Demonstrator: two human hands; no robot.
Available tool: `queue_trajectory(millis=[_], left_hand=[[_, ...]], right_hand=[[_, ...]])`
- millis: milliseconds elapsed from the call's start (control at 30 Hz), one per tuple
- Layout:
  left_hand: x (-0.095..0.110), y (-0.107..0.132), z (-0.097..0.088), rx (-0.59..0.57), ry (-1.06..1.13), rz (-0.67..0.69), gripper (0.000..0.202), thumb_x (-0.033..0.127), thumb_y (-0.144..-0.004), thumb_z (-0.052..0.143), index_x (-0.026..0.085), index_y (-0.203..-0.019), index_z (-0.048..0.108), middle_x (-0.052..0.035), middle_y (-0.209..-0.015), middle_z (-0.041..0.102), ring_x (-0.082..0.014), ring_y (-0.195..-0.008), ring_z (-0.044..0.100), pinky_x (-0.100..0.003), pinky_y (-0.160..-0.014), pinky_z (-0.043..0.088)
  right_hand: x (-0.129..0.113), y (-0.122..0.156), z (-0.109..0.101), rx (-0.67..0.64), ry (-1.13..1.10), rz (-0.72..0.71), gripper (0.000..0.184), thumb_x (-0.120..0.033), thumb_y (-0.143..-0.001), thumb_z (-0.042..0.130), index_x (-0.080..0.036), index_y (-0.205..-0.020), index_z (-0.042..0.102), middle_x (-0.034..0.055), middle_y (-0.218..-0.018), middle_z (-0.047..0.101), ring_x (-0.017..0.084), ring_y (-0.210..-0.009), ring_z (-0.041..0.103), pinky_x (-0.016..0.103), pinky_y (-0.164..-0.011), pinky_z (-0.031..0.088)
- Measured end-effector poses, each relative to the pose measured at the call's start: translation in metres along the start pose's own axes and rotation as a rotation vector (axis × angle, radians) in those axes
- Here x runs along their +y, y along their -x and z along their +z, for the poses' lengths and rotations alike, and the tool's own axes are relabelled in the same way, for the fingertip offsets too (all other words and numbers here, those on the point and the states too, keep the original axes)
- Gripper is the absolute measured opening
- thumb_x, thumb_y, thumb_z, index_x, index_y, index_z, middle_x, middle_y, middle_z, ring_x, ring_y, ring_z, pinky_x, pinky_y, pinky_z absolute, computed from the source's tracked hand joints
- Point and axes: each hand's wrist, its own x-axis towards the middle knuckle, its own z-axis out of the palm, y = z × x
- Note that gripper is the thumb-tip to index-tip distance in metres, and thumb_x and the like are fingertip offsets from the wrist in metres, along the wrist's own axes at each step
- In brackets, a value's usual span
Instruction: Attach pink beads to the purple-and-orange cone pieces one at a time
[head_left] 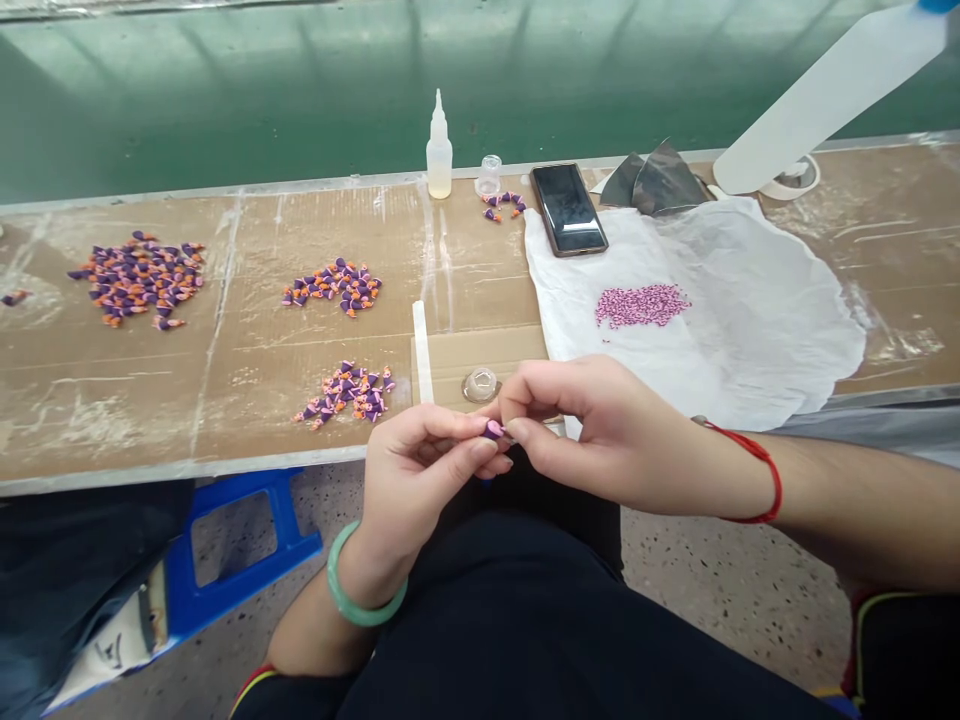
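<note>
My left hand pinches a small purple and pink piece between thumb and fingertips, just off the table's front edge. Right beside it, the fingers of my right hand are pressed together against the piece's pink end; whatever they hold is too small to make out. Behind my hands, a small clear dish rests on a cardboard sheet. A pile of purple and pink pieces lies to the left of it. Tiny pink bits are heaped on a white cloth at the right.
Further piles of purple and orange pieces lie leftward. A dropper bottle, a clear cap and a phone stand or lie at the back. A white blade-like panel slants in from the upper right, near a tape roll.
</note>
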Motion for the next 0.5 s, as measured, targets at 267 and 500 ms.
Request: queue_trajectory(millis=[267, 500], left_hand=[[-0.0032, 0.0001, -0.0040, -0.031, 0.061, 0.039, 0.012, 0.023, -0.072, 0.090, 0.023, -0.078, 0.080, 0.0000, -0.073, 0.081, -0.0151, -0.056, 0.076, -0.018, -0.053, 0.064], [0.0000, -0.0035, -0.0030, -0.134, 0.131, 0.055, 0.010, 0.016, -0.076, 0.087, 0.021, -0.081, 0.080, 0.0005, -0.077, 0.081, -0.0121, -0.059, 0.076, -0.015, -0.057, 0.064]], right_hand=[[0.0006, 0.0002, 0.0028, 0.045, 0.079, -0.114, 0.016, -0.007, -0.084, 0.053, -0.020, -0.076, 0.054, -0.0024, -0.071, 0.071, 0.007, -0.060, 0.062, 0.017, -0.056, 0.046], [0.0048, 0.0025, 0.0066, 0.079, 0.164, -0.214, 0.016, -0.005, -0.086, 0.051, -0.017, -0.078, 0.057, -0.0010, -0.071, 0.069, 0.006, -0.060, 0.061, 0.015, -0.056, 0.045]])
